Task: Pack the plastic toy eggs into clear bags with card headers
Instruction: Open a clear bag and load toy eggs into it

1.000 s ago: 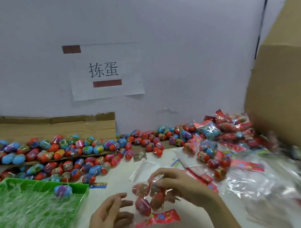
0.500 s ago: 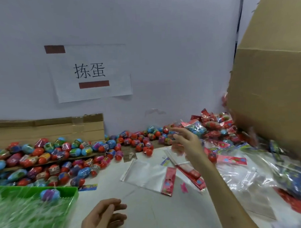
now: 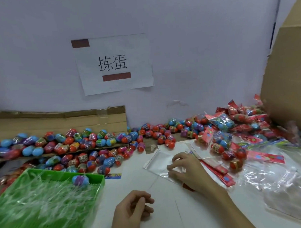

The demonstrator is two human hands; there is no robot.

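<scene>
Your right hand (image 3: 186,171) is lying on the clear bag (image 3: 158,163), fingers curled and pinching its film. The bag is lying flat on the white counter (image 3: 168,210), near the loose toy eggs (image 3: 88,143) that are heaping along the wall. Your left hand (image 3: 134,210) is resting on the counter nearer you, fingers loosely curled, holding nothing. Red card headers (image 3: 222,175) are lying just right of the right hand. Packed bags (image 3: 222,124) are piling at far right beside a cardboard box (image 3: 288,89). A green tray (image 3: 46,206) is sitting at left, one blue-and-purple egg (image 3: 80,180) at its far rim. A paper sign (image 3: 114,63) is hanging on the wall.
</scene>
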